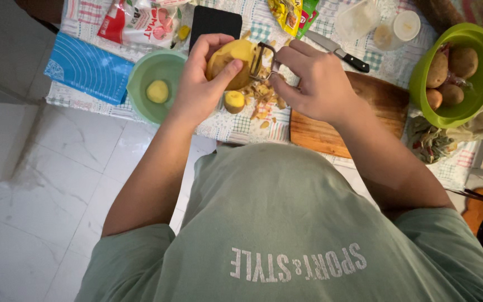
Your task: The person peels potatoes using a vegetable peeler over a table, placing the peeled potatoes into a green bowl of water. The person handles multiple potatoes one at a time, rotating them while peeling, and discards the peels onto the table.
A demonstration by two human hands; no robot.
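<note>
Your left hand grips a mostly peeled yellow potato above the table; your right hand clasps a metal peeler against it. One peeled potato sits in the pale green bowl; several unpeeled brown potatoes wait in the lime-green bowl.

Both bare forearms reaching forward, elbows bent, converging above the lap. Left hand curled, thumb pressed across, fingers arched over. Right hand clenched in a pinching fist, knuckles up
</note>
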